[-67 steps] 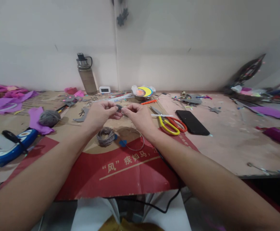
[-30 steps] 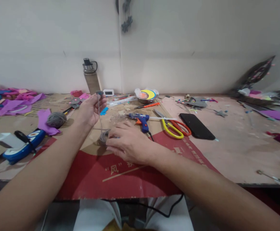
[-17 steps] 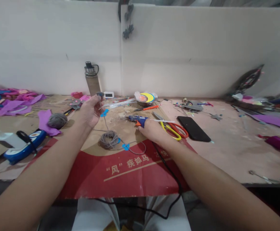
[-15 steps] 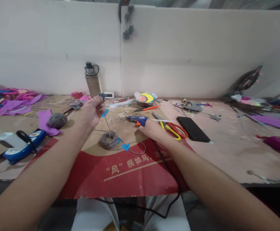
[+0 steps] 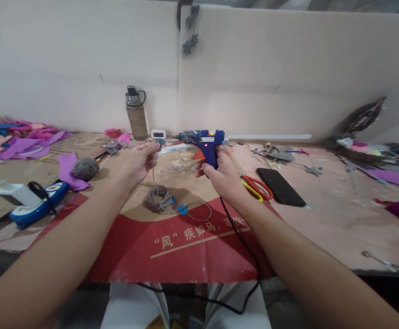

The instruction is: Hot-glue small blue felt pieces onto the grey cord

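Observation:
My left hand point(image 5: 138, 162) is closed in a pinch on a small grey-blue piece point(image 5: 159, 143), whose exact kind is too small to make out. Grey cord point(image 5: 153, 176) hangs below those fingers toward a loose coil of cord point(image 5: 158, 199) on the board. My right hand point(image 5: 225, 173) is wrapped round the handle of a blue hot glue gun point(image 5: 208, 145) with an orange trigger. Its nozzle points left toward the pinched piece, and a long white glue stick point(image 5: 271, 136) sticks out of its back. Small blue cut-outs point(image 5: 182, 209) lie beside the coil.
Right of the glue gun lie scissors point(image 5: 259, 187) with red and yellow handles and a black phone point(image 5: 280, 187). At left are a grey yarn ball point(image 5: 85, 168), a blue power strip point(image 5: 38, 205) and felt scraps point(image 5: 24, 146). A bottle point(image 5: 137, 116) stands behind.
My right hand has lifted the glue gun off the table and brought it up level with my left hand. The left hand, with its small piece, has shifted slightly right and lower.

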Tool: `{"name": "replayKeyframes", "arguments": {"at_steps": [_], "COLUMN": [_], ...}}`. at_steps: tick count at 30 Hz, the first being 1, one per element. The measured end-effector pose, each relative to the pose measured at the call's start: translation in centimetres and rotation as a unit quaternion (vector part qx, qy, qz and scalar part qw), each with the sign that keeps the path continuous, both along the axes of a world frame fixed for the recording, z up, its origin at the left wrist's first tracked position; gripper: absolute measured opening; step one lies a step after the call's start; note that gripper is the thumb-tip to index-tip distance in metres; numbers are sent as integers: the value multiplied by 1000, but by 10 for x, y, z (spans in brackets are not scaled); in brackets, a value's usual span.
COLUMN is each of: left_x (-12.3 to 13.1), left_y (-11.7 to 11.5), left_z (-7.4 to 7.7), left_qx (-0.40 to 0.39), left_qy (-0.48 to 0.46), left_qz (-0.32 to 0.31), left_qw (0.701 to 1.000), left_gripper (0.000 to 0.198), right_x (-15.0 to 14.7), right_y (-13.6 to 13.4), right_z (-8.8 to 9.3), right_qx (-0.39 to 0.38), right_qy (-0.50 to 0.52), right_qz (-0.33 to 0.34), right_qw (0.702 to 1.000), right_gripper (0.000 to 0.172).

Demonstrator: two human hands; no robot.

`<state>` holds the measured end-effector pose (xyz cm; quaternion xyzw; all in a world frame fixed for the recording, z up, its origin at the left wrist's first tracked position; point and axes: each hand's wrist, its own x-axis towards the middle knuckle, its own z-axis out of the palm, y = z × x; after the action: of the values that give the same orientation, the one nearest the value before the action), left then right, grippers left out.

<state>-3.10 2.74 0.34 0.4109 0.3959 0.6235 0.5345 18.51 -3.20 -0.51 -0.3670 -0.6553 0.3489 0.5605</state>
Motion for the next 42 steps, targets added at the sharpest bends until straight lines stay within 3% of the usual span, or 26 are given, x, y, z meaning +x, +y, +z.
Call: {"name": "replayKeyframes", "arguments": {"at_steps": [8, 11, 19, 25, 42], "left_x": [10, 12, 13, 14, 14], "left_y": [-11, -14, -14, -14, -16], "left_z": [2, 4, 3, 3, 4], "left_qx": [-34, -38, -29, -19, -12], "left_qy": [13, 13, 26, 34, 41], "left_qz": [-20, -24, -26, -14, -12], "left_qw": [999, 999, 999, 999, 999], "left_gripper": [9, 10, 10, 8, 8], "right_x": [1, 3, 0, 0, -3], "right_y": [-7, -8, -6, -6, -9], "right_z": [-2, -1, -2, -4, 0], "right_qx": [64, 62, 108, 98, 70], "right_qy": [-178, -213, -217, -234, -241], "right_qz": [-97, -101, -84, -92, -97], "right_qw": [977, 970, 967, 963, 963], "right_gripper": [36, 34, 43, 50, 48]}}
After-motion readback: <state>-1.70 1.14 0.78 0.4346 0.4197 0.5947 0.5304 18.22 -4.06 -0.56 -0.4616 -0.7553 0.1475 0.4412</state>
